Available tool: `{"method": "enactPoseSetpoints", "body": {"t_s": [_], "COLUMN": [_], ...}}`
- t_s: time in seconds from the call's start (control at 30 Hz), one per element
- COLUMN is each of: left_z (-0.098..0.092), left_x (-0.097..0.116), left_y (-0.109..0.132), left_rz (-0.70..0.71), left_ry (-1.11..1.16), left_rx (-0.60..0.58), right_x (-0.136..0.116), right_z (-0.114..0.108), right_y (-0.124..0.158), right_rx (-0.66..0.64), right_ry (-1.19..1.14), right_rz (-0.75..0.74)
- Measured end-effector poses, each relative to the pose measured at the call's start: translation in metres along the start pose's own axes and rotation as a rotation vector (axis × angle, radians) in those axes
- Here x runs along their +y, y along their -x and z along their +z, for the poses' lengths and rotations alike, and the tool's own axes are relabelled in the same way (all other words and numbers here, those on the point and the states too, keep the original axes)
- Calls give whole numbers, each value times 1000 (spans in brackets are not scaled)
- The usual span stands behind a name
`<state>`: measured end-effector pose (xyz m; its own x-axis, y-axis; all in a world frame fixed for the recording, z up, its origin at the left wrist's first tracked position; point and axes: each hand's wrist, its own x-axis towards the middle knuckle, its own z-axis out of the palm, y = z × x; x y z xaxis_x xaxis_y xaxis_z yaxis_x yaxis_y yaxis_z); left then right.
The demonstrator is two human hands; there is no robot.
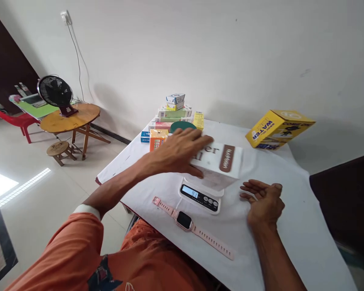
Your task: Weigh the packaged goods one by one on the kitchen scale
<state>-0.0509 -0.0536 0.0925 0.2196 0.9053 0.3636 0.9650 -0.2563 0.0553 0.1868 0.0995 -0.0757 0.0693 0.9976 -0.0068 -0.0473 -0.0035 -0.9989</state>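
Note:
My left hand (182, 151) reaches across the top and front of a white box (221, 167) with brown lettering, gripping it with fingers on top and thumb low on the front. The box is slightly blurred and sits at or just over a white kitchen scale (201, 196); whether it touches the platform I cannot tell. Digits glow on the scale's lit display. To the right of the box, my right hand (265, 202) is palm up and holds nothing, its fingers loosely bent and apart. In front of the scale lies a smartwatch (184, 220) with a pink strap.
Behind my left hand stand several stacked small boxes (174, 113), an orange packet (158, 138) and a dark green round object (183, 126). A yellow box (279, 128) stands tilted at the back right. A fan (55, 91) sits on a round wooden table (86, 113) away to the left.

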Motion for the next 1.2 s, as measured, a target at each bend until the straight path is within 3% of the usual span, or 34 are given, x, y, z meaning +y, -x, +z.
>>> {"method": "enactPoseSetpoints", "body": {"t_s": [0.13,0.3,0.47,0.67,0.8,0.93,1.03,1.13,1.2], "left_z": [-14,7,24,29,34,34,36,52,73], "left_x": [-29,-70,-99,-119,-131,-117,-82,-39,-17], "left_y": [44,71,69,57,55,59,62,64,65], "left_rz": [-149,-278,-301,-241,-183,-188,-157,-2,73], "left_ry": [-46,-83,-42,-98,-98,-148,-143,-23,163], "left_rx": [-48,-156,-149,-116,-97,11,208,472,501], "right_x": [4,13,11,5,0,-11,-21,-27,-29], "right_z": [-2,-5,-3,-3,-8,-14,-13,-5,5], "right_y": [-1,-6,-6,-7,-14,-42,-81,-129,-160], "right_rx": [5,-38,-1,-4,-38,-76,-43,49,92], "right_ry": [6,7,-2,-39,-28,128,313,465,515], "right_rz": [-19,-15,-14,12,-51,-119,-135,-130,-129]}}
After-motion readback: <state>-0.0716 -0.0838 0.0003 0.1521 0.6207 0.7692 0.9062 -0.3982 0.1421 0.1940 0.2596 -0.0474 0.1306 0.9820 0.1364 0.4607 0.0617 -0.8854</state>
